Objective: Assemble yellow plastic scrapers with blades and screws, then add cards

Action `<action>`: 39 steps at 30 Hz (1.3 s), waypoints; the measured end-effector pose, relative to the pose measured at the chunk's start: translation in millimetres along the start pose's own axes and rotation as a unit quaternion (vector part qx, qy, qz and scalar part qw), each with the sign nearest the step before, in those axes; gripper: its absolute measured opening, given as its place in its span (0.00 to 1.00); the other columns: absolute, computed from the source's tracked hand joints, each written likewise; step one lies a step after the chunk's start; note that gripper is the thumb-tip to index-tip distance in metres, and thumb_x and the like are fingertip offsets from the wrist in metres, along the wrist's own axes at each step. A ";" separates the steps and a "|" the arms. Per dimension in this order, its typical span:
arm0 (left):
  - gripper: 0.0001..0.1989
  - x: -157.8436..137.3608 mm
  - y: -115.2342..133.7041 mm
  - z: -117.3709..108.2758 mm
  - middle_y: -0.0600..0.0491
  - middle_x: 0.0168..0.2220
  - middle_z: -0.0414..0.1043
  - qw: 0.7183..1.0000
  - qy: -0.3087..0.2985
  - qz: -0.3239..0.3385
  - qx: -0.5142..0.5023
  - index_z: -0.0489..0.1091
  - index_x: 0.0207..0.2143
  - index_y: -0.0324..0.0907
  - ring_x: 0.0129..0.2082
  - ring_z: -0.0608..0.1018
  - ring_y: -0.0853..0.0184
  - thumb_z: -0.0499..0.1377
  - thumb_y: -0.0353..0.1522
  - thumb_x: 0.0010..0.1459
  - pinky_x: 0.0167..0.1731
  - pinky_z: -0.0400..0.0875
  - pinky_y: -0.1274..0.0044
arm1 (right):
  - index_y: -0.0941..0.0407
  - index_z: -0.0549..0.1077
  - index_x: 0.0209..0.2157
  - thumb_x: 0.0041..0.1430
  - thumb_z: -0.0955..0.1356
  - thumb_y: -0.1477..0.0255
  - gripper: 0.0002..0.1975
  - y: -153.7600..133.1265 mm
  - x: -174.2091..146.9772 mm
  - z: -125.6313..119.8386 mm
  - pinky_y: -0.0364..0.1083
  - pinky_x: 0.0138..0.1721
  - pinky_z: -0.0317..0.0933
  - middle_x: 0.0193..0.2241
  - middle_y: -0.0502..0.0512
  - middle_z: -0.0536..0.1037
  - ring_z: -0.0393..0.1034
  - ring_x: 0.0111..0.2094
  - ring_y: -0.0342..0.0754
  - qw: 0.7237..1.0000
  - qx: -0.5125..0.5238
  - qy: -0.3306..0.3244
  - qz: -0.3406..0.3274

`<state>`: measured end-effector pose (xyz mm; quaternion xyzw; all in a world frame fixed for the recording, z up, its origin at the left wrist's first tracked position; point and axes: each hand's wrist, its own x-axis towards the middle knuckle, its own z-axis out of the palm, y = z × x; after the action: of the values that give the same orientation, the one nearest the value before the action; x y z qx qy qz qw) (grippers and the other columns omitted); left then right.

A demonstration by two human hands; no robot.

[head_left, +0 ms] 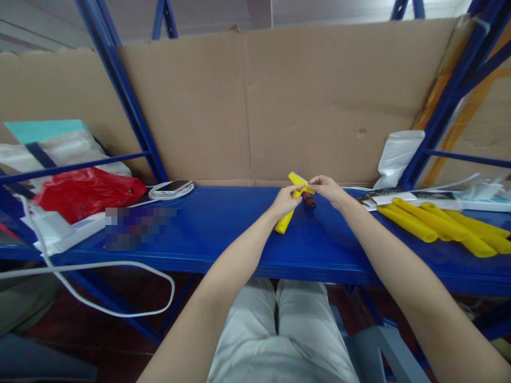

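Observation:
A yellow T-shaped scraper point(284, 223) with a pale strip along its head is held just over the blue shelf, its handle slanting toward me. My left hand point(288, 200) is closed round the handle close to the head. At the right end of the head, the fingers of my right hand point(326, 189) are pinched together; whether a small part is between them is too small to make out. Below the head, between my hands, lies a red and black tool point(308, 200) resembling a screwdriver handle, partly hidden by the scraper.
Several yellow tubular handles point(451, 226) lie in a pile on the right of the blue shelf point(223, 223). A white packet point(399, 157) leans at the back right. To the left are a phone point(178, 185) on a coiled cable, a red bag point(88, 192) and a white power strip point(75, 234).

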<state>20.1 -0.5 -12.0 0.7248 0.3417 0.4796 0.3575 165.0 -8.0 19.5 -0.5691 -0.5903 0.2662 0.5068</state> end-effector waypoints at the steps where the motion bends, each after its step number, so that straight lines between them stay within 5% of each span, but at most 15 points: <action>1: 0.22 0.2 -0.2 0.1 0.47 0.40 0.76 1.000 0.001 0.000 -0.001 0.74 0.44 0.39 0.37 0.75 0.66 0.57 0.19 0.45 0.38 0.69 0.77 | 0.58 0.65 0.24 0.46 0.66 0.80 0.05 -0.1 0.2 -0.1 0.40 0.31 0.57 0.20 0.46 0.67 0.60 0.24 0.38 1.000 0.006 0.000 0.008; 9: 0.23 0.6 -0.8 -0.2 0.46 0.44 0.74 0.999 0.007 0.013 0.041 0.72 0.47 0.36 0.41 0.75 0.64 0.57 0.19 0.46 0.44 0.68 0.73 | 0.57 0.64 0.30 0.48 0.66 0.80 0.07 -0.3 -3.1 0.6 0.40 0.28 0.55 0.25 0.47 0.69 0.63 0.25 0.39 0.994 0.075 -0.031 0.079; 21: 0.22 1.8 -3.7 -0.5 0.44 0.47 0.73 0.988 0.004 0.054 0.143 0.70 0.49 0.34 0.46 0.74 0.64 0.55 0.21 0.50 0.49 0.66 0.74 | 0.56 0.62 0.30 0.51 0.64 0.84 0.09 -4.4 -10.9 6.1 0.39 0.29 0.59 0.25 0.46 0.70 0.65 0.25 0.38 0.984 0.149 -0.028 0.095; 28: 0.27 -13.4 13.3 -7.5 0.48 0.48 0.69 0.920 -0.071 0.061 0.381 0.62 0.57 0.47 0.47 0.72 0.60 0.53 0.25 0.54 0.47 0.66 0.70 | 0.56 0.62 0.31 0.50 0.64 0.84 0.10 -2.6 -9.7 9.0 0.38 0.24 0.57 0.24 0.47 0.69 0.65 0.23 0.38 0.991 0.092 -0.021 0.092; 33: 0.31 -22.6 22.6 -5.4 0.43 0.55 0.59 0.860 -0.102 0.047 0.498 0.54 0.61 0.47 0.47 0.72 0.56 0.50 0.24 0.54 0.43 0.68 0.67 | 0.57 0.62 0.31 0.51 0.65 0.82 0.08 -1.5 -9.3 11.8 0.38 0.23 0.56 0.22 0.47 0.69 0.65 0.23 0.38 0.996 0.046 0.000 0.080; 39: 0.32 -21.1 17.5 -4.7 0.45 0.54 0.57 0.846 -0.118 0.060 0.517 0.55 0.60 0.48 0.44 0.73 0.60 0.49 0.21 0.53 0.42 0.69 0.71 | 0.57 0.63 0.31 0.51 0.63 0.82 0.07 6.8 -5.2 13.2 0.40 0.27 0.59 0.22 0.48 0.69 0.64 0.22 0.39 0.999 -0.037 0.013 0.011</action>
<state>11.9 -26.2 -5.3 0.8749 0.4512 0.1653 -0.0604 155.0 -8.0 7.4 -0.5978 -0.5864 0.2422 0.4900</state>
